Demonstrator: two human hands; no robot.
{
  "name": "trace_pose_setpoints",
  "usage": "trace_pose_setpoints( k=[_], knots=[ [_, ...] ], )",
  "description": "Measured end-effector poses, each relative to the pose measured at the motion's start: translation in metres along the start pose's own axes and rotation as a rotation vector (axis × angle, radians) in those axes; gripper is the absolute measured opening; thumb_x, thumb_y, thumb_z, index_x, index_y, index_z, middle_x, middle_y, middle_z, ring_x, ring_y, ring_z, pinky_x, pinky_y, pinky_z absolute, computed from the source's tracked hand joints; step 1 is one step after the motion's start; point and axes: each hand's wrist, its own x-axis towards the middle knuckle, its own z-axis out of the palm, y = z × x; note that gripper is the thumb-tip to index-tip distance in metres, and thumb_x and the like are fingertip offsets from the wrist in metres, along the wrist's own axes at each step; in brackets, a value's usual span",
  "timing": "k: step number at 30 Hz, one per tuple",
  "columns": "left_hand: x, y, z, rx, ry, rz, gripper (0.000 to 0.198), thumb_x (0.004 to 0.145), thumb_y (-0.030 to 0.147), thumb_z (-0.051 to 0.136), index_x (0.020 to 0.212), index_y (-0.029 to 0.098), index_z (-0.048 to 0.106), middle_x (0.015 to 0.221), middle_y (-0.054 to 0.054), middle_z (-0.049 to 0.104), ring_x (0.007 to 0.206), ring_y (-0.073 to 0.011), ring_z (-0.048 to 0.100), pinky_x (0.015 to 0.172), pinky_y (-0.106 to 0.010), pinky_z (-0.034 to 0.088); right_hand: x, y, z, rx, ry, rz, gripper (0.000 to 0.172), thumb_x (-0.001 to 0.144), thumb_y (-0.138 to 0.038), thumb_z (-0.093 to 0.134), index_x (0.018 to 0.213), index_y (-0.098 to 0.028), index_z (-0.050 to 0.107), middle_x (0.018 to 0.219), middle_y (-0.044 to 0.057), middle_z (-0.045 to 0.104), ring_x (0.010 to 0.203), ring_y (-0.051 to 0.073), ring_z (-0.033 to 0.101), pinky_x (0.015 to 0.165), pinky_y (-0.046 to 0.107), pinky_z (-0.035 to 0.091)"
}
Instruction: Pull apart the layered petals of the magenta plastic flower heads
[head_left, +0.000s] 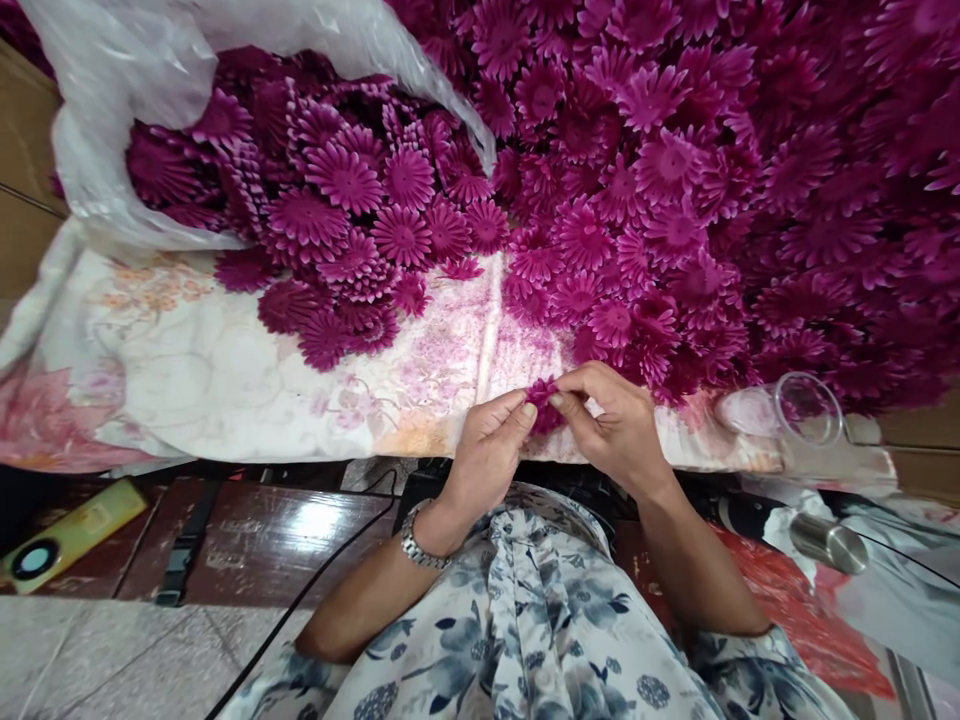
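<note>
Between my two hands, just above the near edge of the cloth, is a small magenta artificial flower (pixel 547 408). My left hand (pixel 491 445) pinches its left side between thumb and finger; a metal watch (pixel 421 538) is on that wrist. My right hand (pixel 611 425) grips the flower's right side with thumb and index finger. Fingers cover part of the flower, so its layers are hard to make out. Beyond my hands lies a big heap of magenta flowers (pixel 675 230). To the left, stacked flower pieces (pixel 345 180) spill from a clear plastic bag (pixel 142 80).
A floral cloth (pixel 202 380) covers the table. At its right edge lies a clear plastic cup (pixel 806 410). Below, a yellow phone (pixel 75 535) rests on a brown bench (pixel 285 535), with a black cable nearby. A metal cylinder (pixel 829 543) and red plastic (pixel 817 610) are at lower right.
</note>
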Motion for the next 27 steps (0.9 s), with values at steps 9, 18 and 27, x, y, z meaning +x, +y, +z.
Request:
trace_pose_setpoints(
  k=[9,18,27],
  knots=[
    [0.000,0.008,0.007,-0.142,0.012,-0.082,0.025,0.062,0.036,0.077,0.065,0.013,0.066,0.059,0.000,0.059,0.057,-0.0109,0.052,0.063,-0.027,0.046,0.026,0.033,-0.084,-0.580,0.586,-0.034,0.030,0.087,-0.024,0.054,0.115,-0.014,0.058,0.104,0.011,0.055,0.113,0.028,0.047,0.085,0.039,0.040],
    [0.001,0.007,0.003,-0.070,-0.010,-0.129,0.027,0.068,0.037,0.072,0.068,0.012,0.061,0.062,0.001,0.054,0.060,-0.0088,0.047,0.057,-0.021,0.037,-0.004,0.002,0.008,-0.092,-0.088,-0.086,0.008,0.085,-0.019,0.056,0.077,-0.018,0.054,0.067,0.001,0.054,0.066,0.014,0.050,0.061,0.027,0.043],
    [0.001,0.002,0.002,0.012,0.042,-0.004,0.036,0.066,0.041,0.074,0.056,0.013,0.054,0.053,0.005,0.040,0.053,-0.0058,0.031,0.051,-0.020,0.027,0.010,0.011,-0.023,-0.339,0.329,-0.138,0.007,0.082,-0.011,0.057,0.080,-0.018,0.056,0.066,0.000,0.057,0.062,0.012,0.052,0.056,0.024,0.042]
  ],
)
